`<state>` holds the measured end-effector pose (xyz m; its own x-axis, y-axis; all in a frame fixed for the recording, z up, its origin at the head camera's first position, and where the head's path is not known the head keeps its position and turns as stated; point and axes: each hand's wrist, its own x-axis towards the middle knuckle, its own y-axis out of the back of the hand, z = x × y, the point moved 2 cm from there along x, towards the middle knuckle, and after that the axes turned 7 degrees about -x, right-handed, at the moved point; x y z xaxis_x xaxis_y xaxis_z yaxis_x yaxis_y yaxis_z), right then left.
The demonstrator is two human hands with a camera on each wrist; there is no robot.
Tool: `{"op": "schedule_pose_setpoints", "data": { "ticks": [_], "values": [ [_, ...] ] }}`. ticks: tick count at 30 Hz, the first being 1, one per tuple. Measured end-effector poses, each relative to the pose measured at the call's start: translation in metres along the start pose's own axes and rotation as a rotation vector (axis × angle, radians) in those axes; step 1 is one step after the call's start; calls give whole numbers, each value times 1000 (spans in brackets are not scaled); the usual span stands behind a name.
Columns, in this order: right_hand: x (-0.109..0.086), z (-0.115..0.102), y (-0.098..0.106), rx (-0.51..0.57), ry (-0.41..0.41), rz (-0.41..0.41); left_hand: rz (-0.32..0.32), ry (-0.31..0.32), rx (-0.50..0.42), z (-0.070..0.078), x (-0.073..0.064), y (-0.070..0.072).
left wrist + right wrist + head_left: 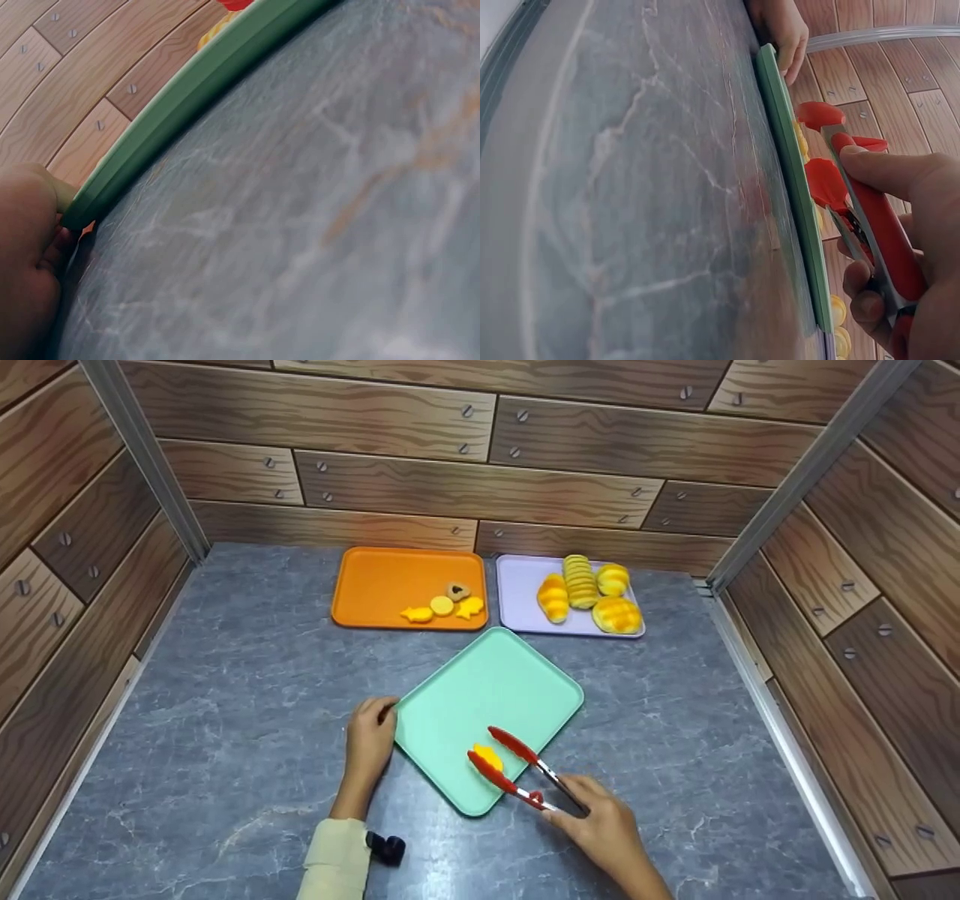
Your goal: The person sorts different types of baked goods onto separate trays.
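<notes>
My left hand point(370, 739) grips the left corner of a mint-green tray point(487, 682), which lies turned at an angle on the table. In the left wrist view, the thumb is above the tray's rim point(150, 150) and fingers are beneath it. My right hand point(604, 825) holds red-tipped tongs point(885, 232) by the handles. Their two tips are spread apart over the tray's near part. A small yellow toy piece point(490, 756) lies on the tray between the tips, partly covered by the left one; its full shape is hidden.
Behind on the left, an orange tray point(397, 585) carries several small toy cookies point(442, 605). Beside it, a lilac tray point(517, 585) bears several toy breads point(616, 615). Wood-patterned panels point(390, 480) enclose the grey marbled table point(225, 697) at the back and sides.
</notes>
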<state>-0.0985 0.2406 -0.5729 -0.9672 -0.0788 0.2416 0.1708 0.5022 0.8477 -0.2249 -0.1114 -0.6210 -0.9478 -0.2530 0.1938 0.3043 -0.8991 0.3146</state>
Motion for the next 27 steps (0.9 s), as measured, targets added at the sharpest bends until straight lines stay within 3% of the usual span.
{"op": "schedule_pose_setpoints", "data": {
  "ticks": [9, 19, 27],
  "values": [
    [1, -2, -4, -76, 167, 98, -12, 15, -3, 0, 1, 0],
    [10, -4, -10, -71, 129, 74, -11, 40, -5, 1, 0, -1],
    [17, -5, -14, -55, 152, 92, -9, 28, -12, 0, 0, -1]
  ]
}}
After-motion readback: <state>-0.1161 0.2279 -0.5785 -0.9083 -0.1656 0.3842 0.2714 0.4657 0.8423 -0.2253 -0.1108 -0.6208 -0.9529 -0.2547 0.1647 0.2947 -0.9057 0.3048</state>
